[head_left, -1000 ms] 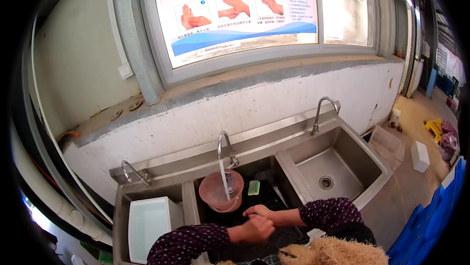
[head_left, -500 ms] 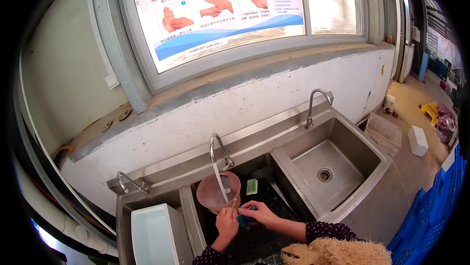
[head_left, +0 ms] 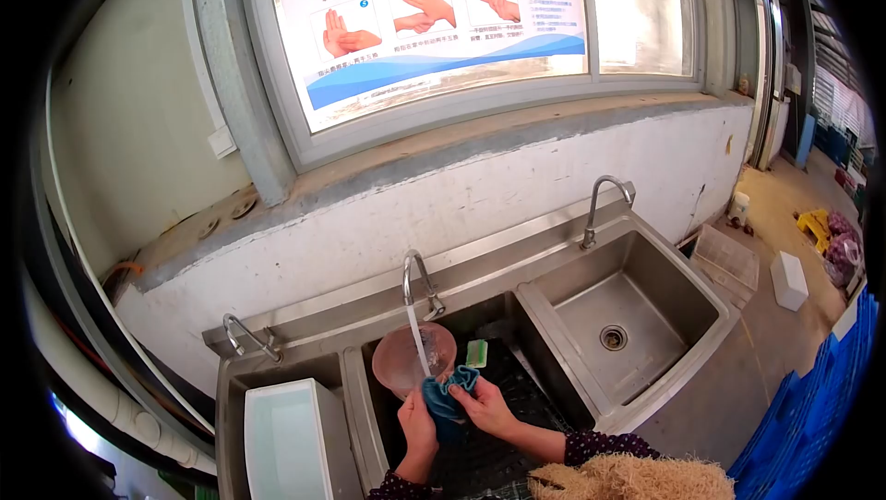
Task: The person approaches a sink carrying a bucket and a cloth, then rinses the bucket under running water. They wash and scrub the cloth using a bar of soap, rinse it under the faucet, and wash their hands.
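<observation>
A dark teal cloth is stretched between my two hands over the middle sink. My left hand is closed on its left side, and my right hand pinches its upper right part. Just beyond the cloth stands a pink bucket holding water. From the middle tap a stream runs down into the bucket, close to the cloth's upper edge. A green-and-white packet lies on the dark mat in the same sink.
A white tub with liquid sits in the left sink. The right sink has a drain and its own tap. Blue crates rise at the right; a white box is on the floor.
The cloth, mostly hidden in my hands before, is now raised and spread open beside the water stream. My right hand has shifted slightly right. The view has tilted a little.
</observation>
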`<state>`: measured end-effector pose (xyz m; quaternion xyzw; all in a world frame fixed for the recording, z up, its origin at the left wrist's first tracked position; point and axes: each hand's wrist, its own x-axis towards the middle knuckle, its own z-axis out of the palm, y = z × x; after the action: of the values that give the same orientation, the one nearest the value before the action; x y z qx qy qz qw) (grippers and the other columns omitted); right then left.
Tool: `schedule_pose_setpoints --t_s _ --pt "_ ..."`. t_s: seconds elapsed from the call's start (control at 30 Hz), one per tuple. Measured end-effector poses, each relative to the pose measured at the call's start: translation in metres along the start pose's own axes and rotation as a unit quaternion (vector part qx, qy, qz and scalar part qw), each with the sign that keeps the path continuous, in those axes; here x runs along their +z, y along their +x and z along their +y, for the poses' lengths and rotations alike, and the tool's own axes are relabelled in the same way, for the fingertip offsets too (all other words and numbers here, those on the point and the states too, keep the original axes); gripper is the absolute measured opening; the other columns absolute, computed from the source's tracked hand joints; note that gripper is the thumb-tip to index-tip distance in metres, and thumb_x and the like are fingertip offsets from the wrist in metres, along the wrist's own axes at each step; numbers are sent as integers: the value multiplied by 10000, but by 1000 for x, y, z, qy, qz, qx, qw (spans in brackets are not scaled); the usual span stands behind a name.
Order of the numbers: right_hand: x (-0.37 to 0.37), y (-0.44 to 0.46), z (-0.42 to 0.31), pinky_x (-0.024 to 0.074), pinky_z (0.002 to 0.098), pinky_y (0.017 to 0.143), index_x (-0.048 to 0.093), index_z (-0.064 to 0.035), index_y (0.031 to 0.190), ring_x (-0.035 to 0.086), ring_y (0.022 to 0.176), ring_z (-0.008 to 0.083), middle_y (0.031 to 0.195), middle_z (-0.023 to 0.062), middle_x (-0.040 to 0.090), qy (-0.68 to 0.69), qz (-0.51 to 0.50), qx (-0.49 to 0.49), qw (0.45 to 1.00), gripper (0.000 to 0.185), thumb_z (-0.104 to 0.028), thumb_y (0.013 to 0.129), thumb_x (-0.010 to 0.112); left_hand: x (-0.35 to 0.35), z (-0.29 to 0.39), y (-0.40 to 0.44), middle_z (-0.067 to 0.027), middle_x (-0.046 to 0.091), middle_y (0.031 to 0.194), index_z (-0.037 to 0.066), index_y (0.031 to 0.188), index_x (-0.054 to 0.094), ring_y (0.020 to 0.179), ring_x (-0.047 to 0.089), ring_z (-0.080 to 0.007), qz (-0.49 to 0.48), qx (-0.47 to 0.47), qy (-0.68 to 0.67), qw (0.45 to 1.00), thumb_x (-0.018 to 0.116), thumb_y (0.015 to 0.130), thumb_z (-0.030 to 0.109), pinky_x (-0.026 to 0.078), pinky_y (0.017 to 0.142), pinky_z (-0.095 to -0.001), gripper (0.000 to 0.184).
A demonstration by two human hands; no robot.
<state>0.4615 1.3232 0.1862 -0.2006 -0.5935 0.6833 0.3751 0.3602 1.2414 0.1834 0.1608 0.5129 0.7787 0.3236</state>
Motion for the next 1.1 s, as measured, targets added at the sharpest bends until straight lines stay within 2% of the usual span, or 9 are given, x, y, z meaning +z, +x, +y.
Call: schedule_pose_setpoints --t_s 0.17,0.23,0.43,0.53,0.6,0.7,0.77,0.93,1.1 --pt "5 -3 -23 471 229 665 627 -7 937 555 740 63 801 -10 623 15 -14 -7 1000 256 -263 933 641 17 1 -20 -29 633 853 -42 1016 636 764 589 -88 -2 259 271 927 618 935 228 471 693 -233 282" --pt "0 -6 -27 466 220 620 634 -27 941 566 688 66 777 -15 627 38 -20 75 996 256 -282 948 614 14 12 -21 -49 628 818 -40 1007 637 733 580 -104 -13 33 46 998 620 932 231 474 664 -258 282" --pt "-25 10 -39 401 228 495 647 -73 874 536 560 67 707 -11 619 191 157 111 962 332 -383 962 566 -43 18 28 -86 648 766 40 892 604 651 641 -195 119 -25 -185 975 521 955 439 523 601 -310 413" --pt "-38 12 -78 458 247 573 651 -59 889 579 626 87 748 -3 641 250 123 53 959 260 -302 959 589 -44 30 10 -135 634 1002 -3 1148 539 911 626 -249 92 83 185 975 659 861 302 509 806 -364 435" --pt "-24 8 -87 481 251 642 649 -58 930 599 685 91 778 -3 648 179 65 -12 982 171 -222 949 605 -40 7 5 -177 552 1213 -1 1346 405 1112 552 -297 17 213 466 858 758 712 85 432 971 -399 730" --pt "10 -9 -113 487 278 753 629 -13 1133 611 851 126 940 25 645 98 -67 -107 987 251 -85 895 653 -1 23 -29 -70 523 1250 29 1300 448 1140 525 -174 -202 39 166 964 719 799 43 440 948 -326 570" --pt "3 -6 -119 478 296 791 613 -14 1186 593 904 131 988 57 634 -71 -162 -211 961 332 -33 860 670 16 36 -43 -18 551 1178 43 1280 473 1079 543 -126 -258 100 60 959 676 839 3 453 908 -284 487" --pt "-16 -5 -123 447 229 582 653 -24 1002 539 678 47 756 11 614 -119 -31 -199 972 185 -78 834 709 7 49 -37 33 626 741 -13 868 680 668 554 -47 -199 107 258 939 739 816 57 449 630 -206 105" --pt "-16 -2 -121 437 204 592 634 -19 962 515 695 16 763 -13 612 33 29 -132 990 155 -85 847 714 9 70 -39 6 631 762 -11 935 691 665 539 -49 -214 97 193 953 724 813 34 430 613 -207 134"
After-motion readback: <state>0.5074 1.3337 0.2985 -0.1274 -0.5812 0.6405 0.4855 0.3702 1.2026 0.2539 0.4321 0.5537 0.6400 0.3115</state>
